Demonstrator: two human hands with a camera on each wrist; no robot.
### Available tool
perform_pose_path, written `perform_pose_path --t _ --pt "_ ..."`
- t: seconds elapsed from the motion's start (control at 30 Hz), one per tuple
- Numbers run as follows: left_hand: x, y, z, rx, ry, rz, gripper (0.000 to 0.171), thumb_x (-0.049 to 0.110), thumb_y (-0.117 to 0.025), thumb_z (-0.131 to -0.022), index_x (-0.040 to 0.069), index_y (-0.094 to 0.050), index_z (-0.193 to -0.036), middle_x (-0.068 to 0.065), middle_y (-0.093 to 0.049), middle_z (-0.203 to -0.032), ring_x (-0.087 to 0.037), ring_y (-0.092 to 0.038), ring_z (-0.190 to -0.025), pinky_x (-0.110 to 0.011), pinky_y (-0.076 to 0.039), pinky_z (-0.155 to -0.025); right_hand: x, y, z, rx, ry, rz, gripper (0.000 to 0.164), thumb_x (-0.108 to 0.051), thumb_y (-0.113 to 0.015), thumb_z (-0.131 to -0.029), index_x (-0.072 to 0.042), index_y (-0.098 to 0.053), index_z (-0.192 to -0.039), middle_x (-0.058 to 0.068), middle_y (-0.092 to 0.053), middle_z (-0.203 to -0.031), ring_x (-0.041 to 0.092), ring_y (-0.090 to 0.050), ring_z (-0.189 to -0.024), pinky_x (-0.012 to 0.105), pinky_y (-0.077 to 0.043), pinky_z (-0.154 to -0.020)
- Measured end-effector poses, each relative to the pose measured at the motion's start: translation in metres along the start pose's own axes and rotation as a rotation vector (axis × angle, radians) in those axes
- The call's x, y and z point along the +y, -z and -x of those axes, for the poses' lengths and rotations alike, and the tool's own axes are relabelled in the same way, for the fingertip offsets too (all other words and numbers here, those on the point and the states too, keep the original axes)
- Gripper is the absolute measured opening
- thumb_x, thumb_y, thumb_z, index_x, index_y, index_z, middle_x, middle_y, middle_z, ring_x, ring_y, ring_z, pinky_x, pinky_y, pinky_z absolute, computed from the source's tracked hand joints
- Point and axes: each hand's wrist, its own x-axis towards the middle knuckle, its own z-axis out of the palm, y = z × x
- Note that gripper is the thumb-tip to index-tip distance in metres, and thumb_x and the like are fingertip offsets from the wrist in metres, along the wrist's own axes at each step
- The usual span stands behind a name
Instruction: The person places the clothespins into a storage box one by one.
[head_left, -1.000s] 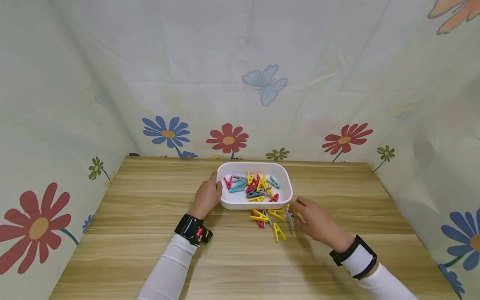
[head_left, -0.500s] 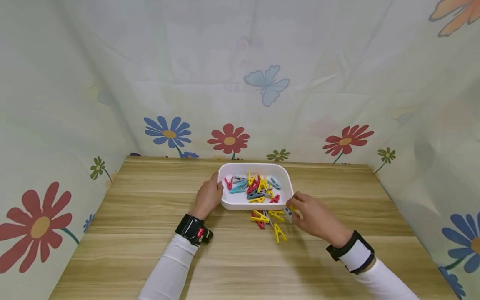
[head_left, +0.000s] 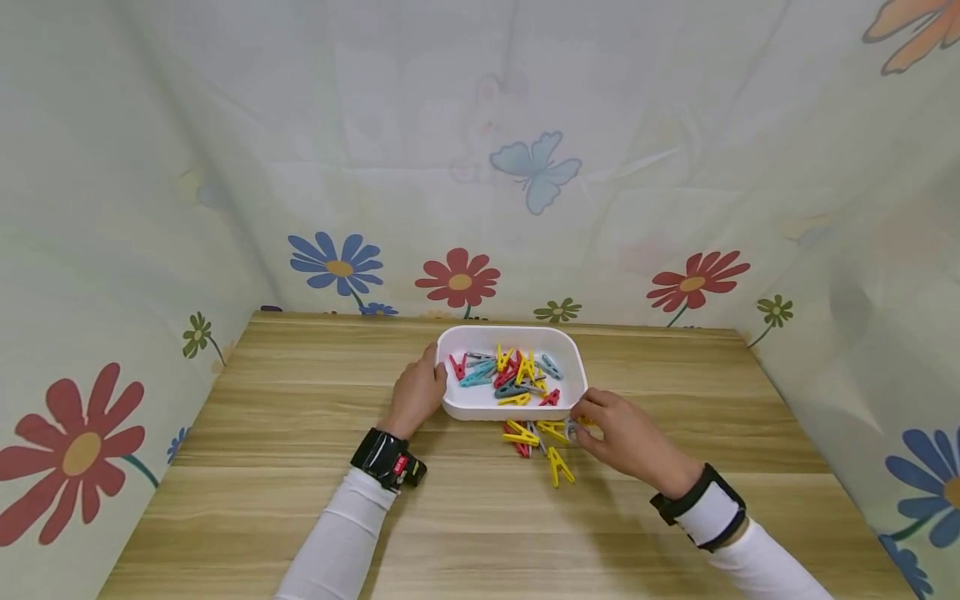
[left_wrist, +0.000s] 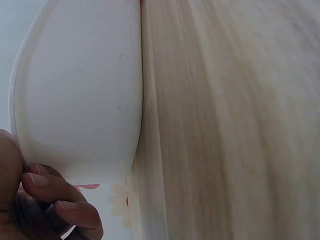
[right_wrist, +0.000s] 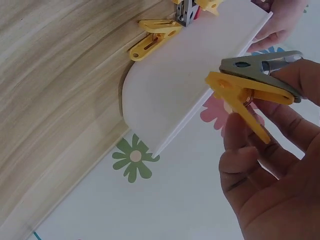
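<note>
A white plastic tray (head_left: 480, 412) stands near the back of the table with several red, yellow, blue and grey clothespins inside. On its left end my left hand (head_left: 415, 392) grips the rim, thumb and fingers on either side of the wall in the left wrist view (left_wrist: 60, 200). Just off the tray's front right corner, my right hand (head_left: 626, 433) pinches a grey clothespin (right_wrist: 245, 65) together with a yellow clothespin (right_wrist: 237, 85). Several more clothespins lie before the tray, among them a yellow clothespin (head_left: 559, 467) lying nearest the front edge.
The wood-grain table (head_left: 465, 533) is bounded by a pale cloth backdrop (head_left: 600, 250) with printed flowers at the back and both sides. A red clothespin (head_left: 517, 446) lies partly under the yellow ones at the tray's front wall.
My right hand has shifted slightly left and closer to the tray's corner, and the grey clothespin has turned up into its fingers. The left hand keeps its grip on the tray.
</note>
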Motion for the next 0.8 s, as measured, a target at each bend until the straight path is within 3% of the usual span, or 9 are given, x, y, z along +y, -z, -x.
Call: perform_pose_path --t 0.33,0.5,0.8 --pt "0.0011 0.0015 -0.0004 -0.018 0.008 0.01 0.052 0.023 -0.044 -0.103 0.0 -0.036 -0.149 -0.026 -0.063 -0.128 -0.025 -0.063 -0.079 -0.032 -0.044 -0.058 0.0003 -0.0013 -0.0014 0.018 0.033 -0.007 0.02 -0.03 -0.078 -0.083 -0.013 -0.07 -0.09 -0.003 -0.069 -0.093 0.008 -0.057 -0.075 0.026 -0.048 -0.063" --pt "0.0016 0.0027 0.0001 -0.016 0.0 0.005 0.053 0.022 -0.045 -0.103 -0.002 -0.036 -0.149 -0.026 -0.063 -0.128 -0.025 -0.064 -0.08 -0.035 -0.047 -0.061 0.0008 -0.0017 -0.0016 0.014 0.029 -0.025 0.024 -0.03 -0.081 -0.079 -0.012 -0.07 -0.09 -0.005 -0.065 -0.085 0.008 -0.058 -0.073 0.025 -0.048 -0.063" --pt "0.0012 0.002 -0.0005 -0.027 0.023 0.019 0.053 0.025 -0.043 -0.104 0.0 -0.034 -0.15 -0.026 -0.063 -0.127 -0.024 -0.061 -0.074 -0.029 -0.04 -0.052 0.0013 -0.0022 -0.0023 0.026 0.036 -0.05 0.016 -0.014 -0.08 -0.081 -0.013 -0.074 -0.096 0.003 -0.071 -0.101 0.014 -0.066 -0.085 0.032 -0.058 -0.073"
